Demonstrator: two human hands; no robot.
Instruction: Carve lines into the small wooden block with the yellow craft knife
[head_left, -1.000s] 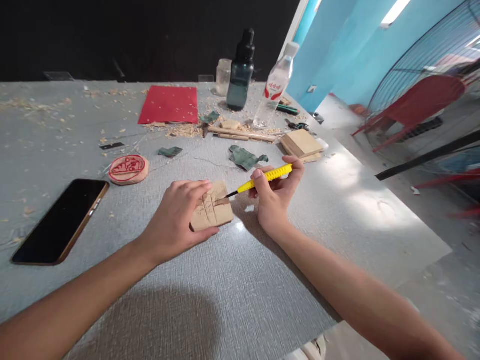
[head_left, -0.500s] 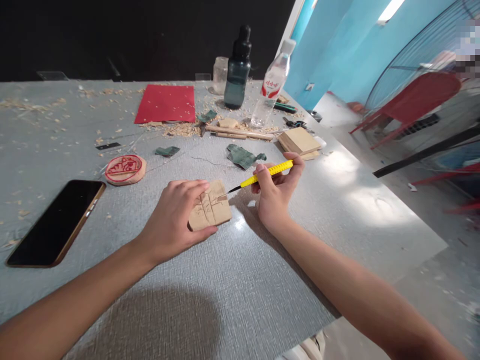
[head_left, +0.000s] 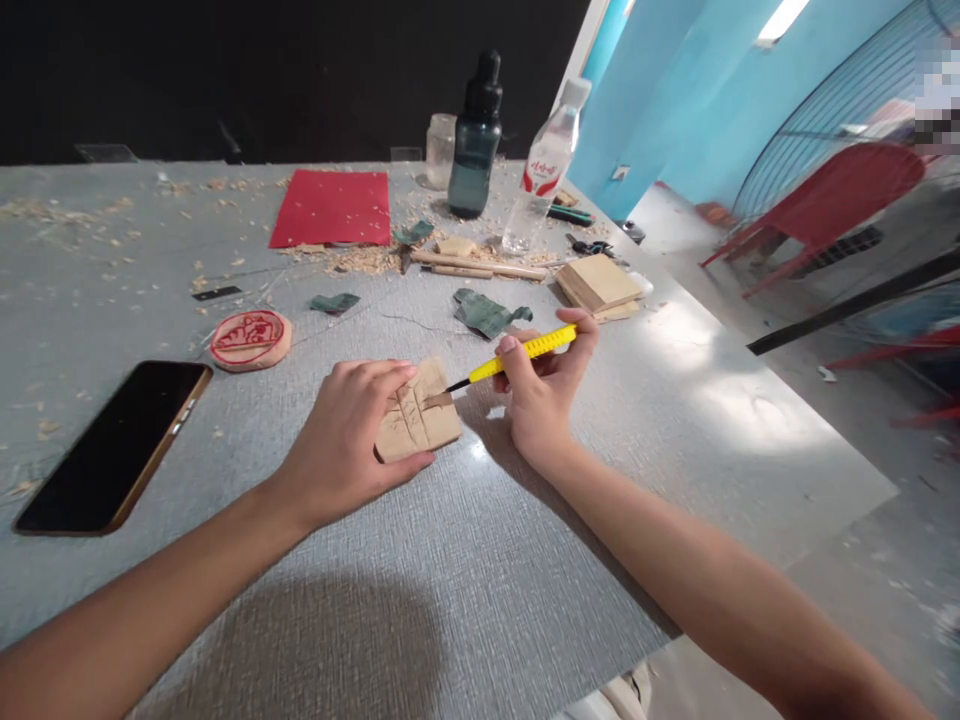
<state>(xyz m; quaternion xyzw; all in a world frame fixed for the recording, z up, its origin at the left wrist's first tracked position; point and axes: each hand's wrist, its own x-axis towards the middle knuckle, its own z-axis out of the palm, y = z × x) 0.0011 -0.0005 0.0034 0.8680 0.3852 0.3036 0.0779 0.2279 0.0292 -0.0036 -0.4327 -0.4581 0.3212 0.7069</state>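
A small square wooden block (head_left: pixel 431 425) with carved lines across its top lies on the grey table. My left hand (head_left: pixel 349 430) grips it from the left, fingers over the top edge and thumb along the near side. A yellow craft knife (head_left: pixel 525 352) is pinched in my right hand (head_left: pixel 544 395), to the right of the block. Its dark blade points left and its tip is at the block's right part, by a cut notch. Whether the tip presses into the wood I cannot tell.
A phone (head_left: pixel 116 445) and a round red-carved wood piece (head_left: pixel 251 340) lie left. Beyond are green sandpaper scraps (head_left: pixel 487 312), wooden sticks (head_left: pixel 487 265), square wood blocks (head_left: pixel 600 283), red paper (head_left: pixel 331 208), a dark bottle (head_left: pixel 476 150), a plastic bottle (head_left: pixel 541 175) and scattered shavings.
My right hand and the craft knife have shifted slightly left and down, bringing the blade further over the wooden block. My left hand and the block have stayed almost still.
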